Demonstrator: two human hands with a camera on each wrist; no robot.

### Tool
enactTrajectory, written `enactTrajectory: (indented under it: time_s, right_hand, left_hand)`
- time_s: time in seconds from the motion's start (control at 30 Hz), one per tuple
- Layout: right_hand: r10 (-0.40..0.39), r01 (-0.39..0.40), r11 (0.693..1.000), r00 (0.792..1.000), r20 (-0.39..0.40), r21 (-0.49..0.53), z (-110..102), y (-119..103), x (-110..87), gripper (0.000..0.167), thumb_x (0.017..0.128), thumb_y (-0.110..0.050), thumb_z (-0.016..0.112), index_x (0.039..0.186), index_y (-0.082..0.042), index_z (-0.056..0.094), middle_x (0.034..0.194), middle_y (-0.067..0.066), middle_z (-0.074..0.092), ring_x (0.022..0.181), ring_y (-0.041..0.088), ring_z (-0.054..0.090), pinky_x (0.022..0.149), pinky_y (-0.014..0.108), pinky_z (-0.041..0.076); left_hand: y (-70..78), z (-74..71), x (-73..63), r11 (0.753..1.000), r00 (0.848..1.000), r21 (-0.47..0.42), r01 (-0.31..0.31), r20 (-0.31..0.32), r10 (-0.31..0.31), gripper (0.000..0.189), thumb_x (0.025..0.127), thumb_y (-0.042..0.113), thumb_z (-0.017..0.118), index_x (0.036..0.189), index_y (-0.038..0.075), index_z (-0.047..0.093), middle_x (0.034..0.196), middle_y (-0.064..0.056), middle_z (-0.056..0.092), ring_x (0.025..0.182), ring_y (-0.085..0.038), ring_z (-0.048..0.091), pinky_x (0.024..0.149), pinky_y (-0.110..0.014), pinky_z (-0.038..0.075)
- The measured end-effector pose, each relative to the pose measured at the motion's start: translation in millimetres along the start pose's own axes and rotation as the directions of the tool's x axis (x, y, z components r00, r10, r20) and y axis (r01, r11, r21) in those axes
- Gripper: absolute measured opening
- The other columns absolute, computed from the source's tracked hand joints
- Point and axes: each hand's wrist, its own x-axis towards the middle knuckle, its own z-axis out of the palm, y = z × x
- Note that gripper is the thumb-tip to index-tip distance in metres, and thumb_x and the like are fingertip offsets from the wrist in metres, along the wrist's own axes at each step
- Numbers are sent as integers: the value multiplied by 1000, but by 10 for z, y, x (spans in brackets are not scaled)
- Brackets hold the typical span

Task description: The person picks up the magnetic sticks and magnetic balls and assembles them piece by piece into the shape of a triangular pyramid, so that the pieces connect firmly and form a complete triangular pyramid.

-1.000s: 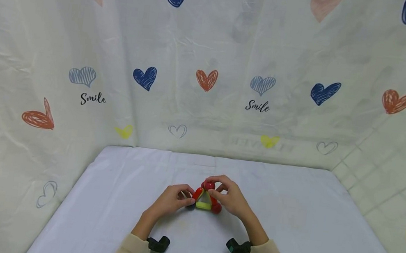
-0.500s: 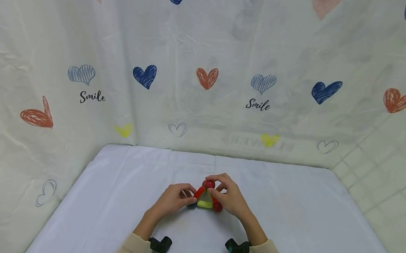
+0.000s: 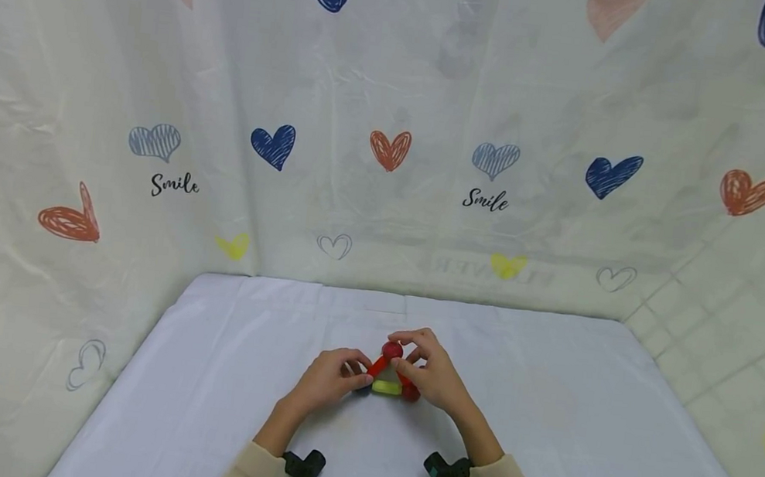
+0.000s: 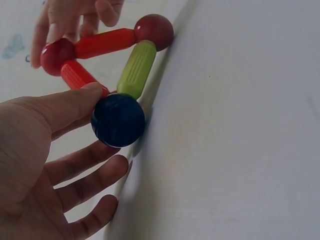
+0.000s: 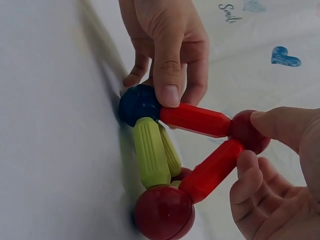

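Note:
A triangle of magnetic building sticks and balls stands tilted up on the white table. Two red sticks (image 5: pixel 197 120) meet at a red ball (image 3: pixel 392 350) on top. A yellow-green stick (image 3: pixel 386 387) forms the base, between a dark blue ball (image 4: pixel 118 120) at left and another red ball (image 5: pixel 164 212) at right. My left hand (image 3: pixel 331 377) pinches the left red stick's lower end, beside the blue ball. With thumb and fingers my right hand (image 3: pixel 435 368) holds the top red ball. Behind the base, a second yellow-green stick (image 5: pixel 170 150) is partly hidden.
A white cloth covers the table (image 3: pixel 546 411), which reaches back to a pale curtain (image 3: pixel 426 220) printed with hearts. Black wrist cameras (image 3: pixel 448 469) sit on both wrists, over the sleeve ends.
The triangle has tilted so its top red ball hides the second one behind it, and the yellow-green sticks inside no longer show in the head view. Both hands keep their hold.

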Motion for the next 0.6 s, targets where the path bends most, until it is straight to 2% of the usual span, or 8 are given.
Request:
enactTrajectory:
  time_s: [0.1, 0.27, 0.4, 0.6]
  right_hand:
    - [8, -8, 1000, 1000, -9, 3, -3, 6, 2, 42, 95, -16, 73, 133, -26, 63, 130, 9, 53, 84, 20, 63, 65, 26, 56]
    - [4, -4, 1000, 1000, 20, -23, -16, 13, -7, 49, 95, -19, 74, 141, -29, 58, 141, 6, 54, 79, 20, 63, 58, 26, 52]
    - [10, -8, 999, 999, 44, -37, -20, 13, -13, 48, 96, -22, 72, 142, -28, 58, 139, 2, 59, 80, 20, 61, 54, 26, 50]
    - [4, -2, 999, 999, 46, -44, -19, 11, -12, 43, 97, -20, 71, 137, -27, 61, 135, 1, 61, 81, 20, 60, 54, 26, 51]
  left_hand:
    - [3, -13, -7, 1000, 1000, 2, -8, 14, 8, 19, 92, 33, 76, 110, 26, 73, 95, 7, 70, 81, -11, 61, 73, -27, 51]
    - [-4, -29, -17, 1000, 999, 3, -27, 37, 27, 27, 88, 32, 81, 113, 26, 71, 98, 6, 71, 80, -10, 61, 74, -26, 51]
    - [-17, -29, -16, 999, 998, 4, -42, 39, 42, 30, 87, 32, 83, 114, 25, 71, 98, 5, 71, 79, -9, 61, 73, -25, 51]
    - [-36, -22, -8, 999, 999, 3, -38, 38, 37, 31, 86, 33, 83, 113, 25, 71, 98, 6, 70, 80, -9, 60, 73, -25, 50]
